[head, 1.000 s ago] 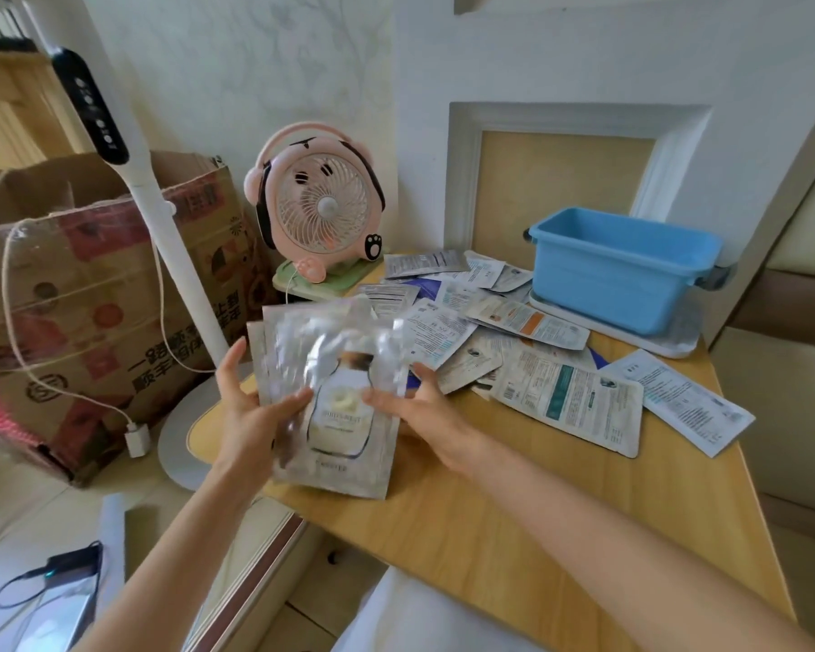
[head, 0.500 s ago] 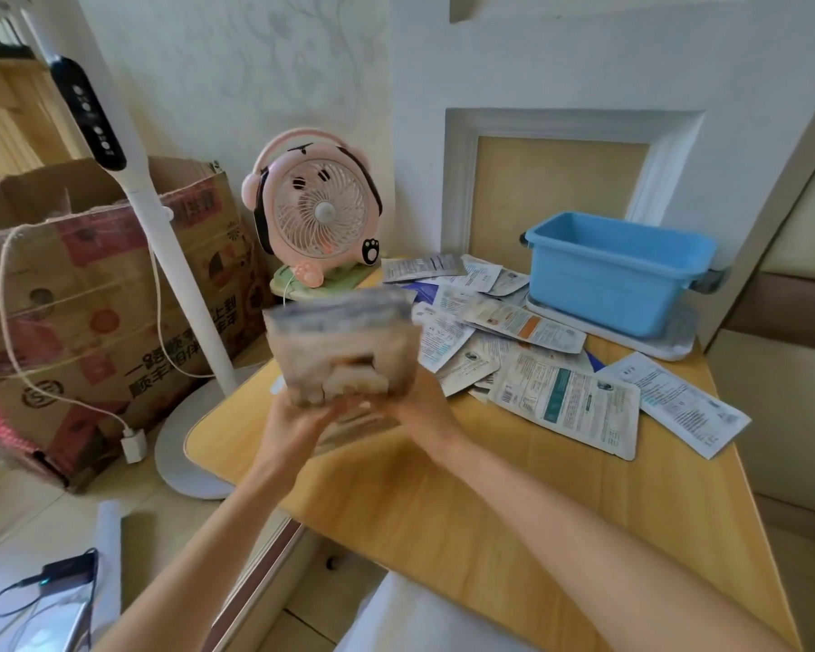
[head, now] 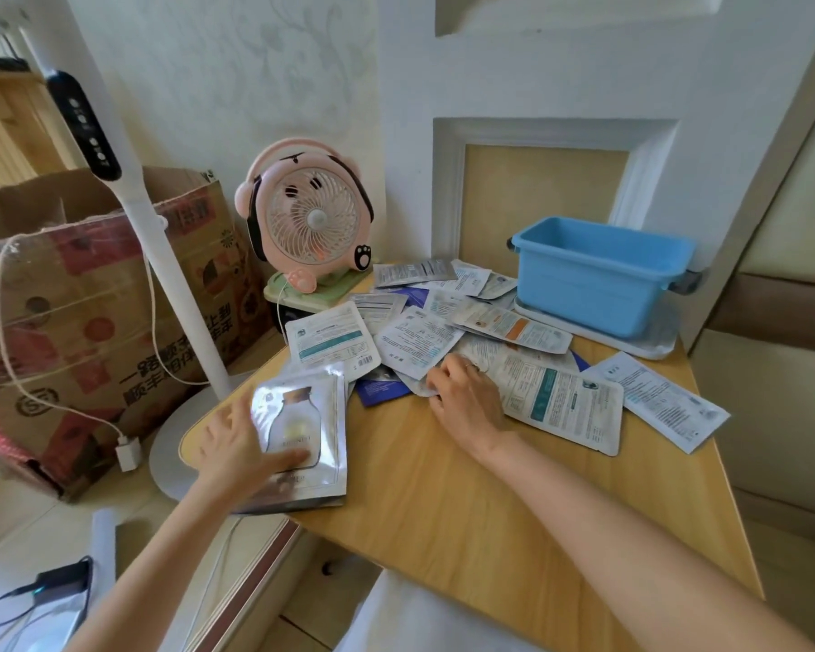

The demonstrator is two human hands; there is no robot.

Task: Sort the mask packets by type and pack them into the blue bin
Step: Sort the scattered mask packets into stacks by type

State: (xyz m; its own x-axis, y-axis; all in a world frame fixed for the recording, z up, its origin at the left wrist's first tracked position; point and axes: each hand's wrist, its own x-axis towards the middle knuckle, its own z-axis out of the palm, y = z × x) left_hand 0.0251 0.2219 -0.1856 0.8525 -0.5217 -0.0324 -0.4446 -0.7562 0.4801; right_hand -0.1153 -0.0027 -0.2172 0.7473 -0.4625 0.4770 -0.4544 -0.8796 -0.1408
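Observation:
A stack of silver mask packets with a bottle picture lies on the near left corner of the wooden table. My left hand rests on the stack, thumb pressing its front. My right hand lies with curled fingers on the loose pile of white and blue mask packets in the table's middle, fingertips at a packet's edge. Whether it grips one is unclear. The blue bin stands at the back right on a white lid, nothing visible inside it.
A pink desk fan stands at the table's back left. A white lamp pole and a cardboard box are left of the table. Two large white packets lie at the right edge.
The silver stack, held upright in both hands before, now lies flat on the table's left corner. My right hand has let go and moved right onto the loose pile.

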